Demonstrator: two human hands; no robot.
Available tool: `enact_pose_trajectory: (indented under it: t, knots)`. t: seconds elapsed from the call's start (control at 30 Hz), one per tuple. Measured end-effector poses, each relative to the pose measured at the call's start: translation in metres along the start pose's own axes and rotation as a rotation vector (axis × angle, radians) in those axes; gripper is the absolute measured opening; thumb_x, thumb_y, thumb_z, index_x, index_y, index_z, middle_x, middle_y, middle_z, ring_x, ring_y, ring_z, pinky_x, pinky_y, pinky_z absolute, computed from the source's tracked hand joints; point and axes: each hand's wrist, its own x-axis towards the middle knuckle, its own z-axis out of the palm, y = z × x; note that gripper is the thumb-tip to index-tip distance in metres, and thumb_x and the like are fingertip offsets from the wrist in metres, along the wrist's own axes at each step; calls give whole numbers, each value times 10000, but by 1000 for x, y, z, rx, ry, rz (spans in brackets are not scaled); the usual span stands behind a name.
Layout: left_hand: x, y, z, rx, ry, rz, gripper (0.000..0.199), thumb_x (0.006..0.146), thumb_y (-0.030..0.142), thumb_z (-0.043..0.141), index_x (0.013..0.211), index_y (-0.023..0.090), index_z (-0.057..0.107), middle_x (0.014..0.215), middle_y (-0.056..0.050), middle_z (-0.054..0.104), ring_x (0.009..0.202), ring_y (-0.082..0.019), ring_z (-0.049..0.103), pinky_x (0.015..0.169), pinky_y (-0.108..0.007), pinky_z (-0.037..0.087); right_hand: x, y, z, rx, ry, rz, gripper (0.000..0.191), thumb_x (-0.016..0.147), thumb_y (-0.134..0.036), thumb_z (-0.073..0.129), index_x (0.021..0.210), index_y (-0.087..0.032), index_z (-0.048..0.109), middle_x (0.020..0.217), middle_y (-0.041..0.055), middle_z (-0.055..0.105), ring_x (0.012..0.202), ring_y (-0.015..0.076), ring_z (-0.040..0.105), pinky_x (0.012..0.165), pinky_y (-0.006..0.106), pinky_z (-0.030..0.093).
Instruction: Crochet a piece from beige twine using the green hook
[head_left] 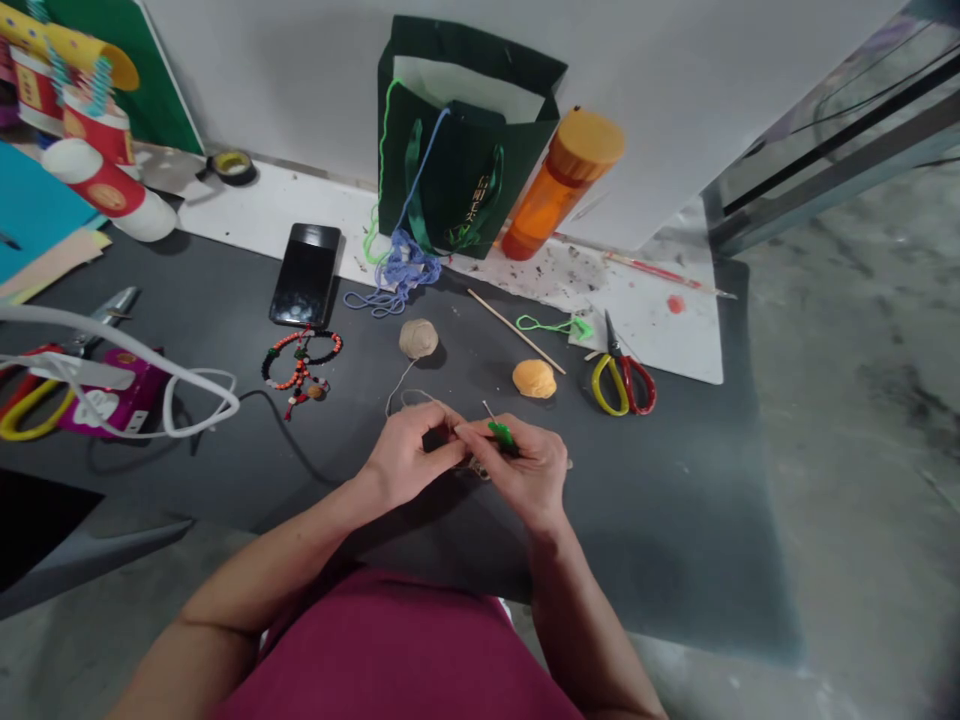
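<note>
Near the front edge of the dark table, my left hand [405,452] pinches beige yarn work [480,467], mostly hidden between the hands. My right hand [531,468] is closed around a crochet hook with a green handle [502,437]; its thin metal shaft sticks out above the fingers. The fingertips of both hands meet at the yarn. From my left hand a strand runs up to a small beige yarn ball [418,339]. Beyond my right hand sits a small orange yarn ball [534,379].
Small scissors [624,375] and a wooden stick [517,331] lie beyond my right hand. At the back stand a green paper bag [465,150] and an orange bottle [562,185], with blue yarn [405,268] alongside. A phone [305,275], beaded bracelets [300,365] and a white cable [202,375] are leftward.
</note>
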Motion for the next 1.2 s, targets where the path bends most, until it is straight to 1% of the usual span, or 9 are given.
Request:
enact_pose_trajectory:
  t: [0.2, 0.33, 0.4, 0.6, 0.77, 0.87, 1.0, 1.1, 1.2]
  knots:
    - [3, -2, -3, -263, 24, -120, 264, 731, 396, 826, 696, 173, 689, 693, -26, 679, 673, -145, 600, 673, -288, 485, -2, 3, -1, 169, -5, 214, 290, 914, -412, 641, 1013, -208, 821, 626, -11, 693, 519, 108, 568, 516, 228, 453]
    - [5, -4, -6, -359, 16, -177, 310, 676, 416, 867, 670, 173, 674, 727, -31, 692, 724, -155, 625, 723, -304, 505, 1, 2, -3, 215, -107, 223, 245, 880, -375, 663, 953, -207, 827, 710, 15, 743, 610, 132, 625, 581, 241, 499]
    - [5, -5, -8, -300, 26, -138, 285, 684, 391, 864, 665, 177, 678, 728, -32, 694, 739, -162, 633, 735, -310, 508, 2, 3, -4, 209, -101, 218, 215, 856, -362, 681, 907, -210, 824, 745, 25, 766, 632, 141, 641, 602, 249, 512]
    - [6, -5, -9, -15, 91, 106, 180, 787, 307, 774, 669, 190, 705, 735, -40, 715, 706, -158, 641, 690, -294, 507, 1, 6, -2, 101, 10, 223, 174, 807, -353, 714, 764, -195, 774, 550, -27, 651, 499, 108, 541, 507, 220, 442]
    - [3, -3, -7, 150, 181, 289, 119, 832, 228, 730, 717, 200, 735, 766, -47, 740, 746, -161, 655, 757, -303, 518, -1, 2, 1, 39, 99, 199, 173, 817, -345, 707, 743, -197, 757, 610, -13, 695, 535, 110, 584, 546, 219, 476]
    - [3, -2, -6, 96, 191, 186, 140, 829, 262, 727, 706, 195, 723, 732, -36, 725, 695, -151, 629, 691, -285, 498, -2, -1, 2, 78, 92, 219, 168, 814, -350, 719, 836, -199, 791, 562, -39, 626, 496, 92, 516, 506, 208, 439]
    - [6, -3, -5, -116, 141, -6, 249, 775, 379, 789, 667, 181, 683, 663, -15, 671, 651, -135, 578, 643, -270, 461, -2, 0, 1, 133, -5, 237, 223, 796, -328, 740, 961, -205, 826, 485, -83, 488, 444, 66, 381, 452, 197, 361]
    - [8, -2, -7, -281, 51, -121, 354, 719, 467, 844, 661, 173, 656, 657, 0, 643, 650, -122, 558, 654, -269, 450, -1, 5, 0, 202, -18, 237, 168, 784, -322, 755, 879, -217, 845, 533, -43, 621, 469, 79, 465, 480, 207, 419]
    - [9, -1, -8, -396, -32, -218, 422, 682, 524, 866, 649, 168, 641, 634, 18, 614, 625, -107, 527, 654, -270, 439, 1, 10, 0, 276, -20, 251, 138, 763, -321, 779, 850, -243, 854, 711, 20, 790, 578, 134, 641, 564, 245, 534]
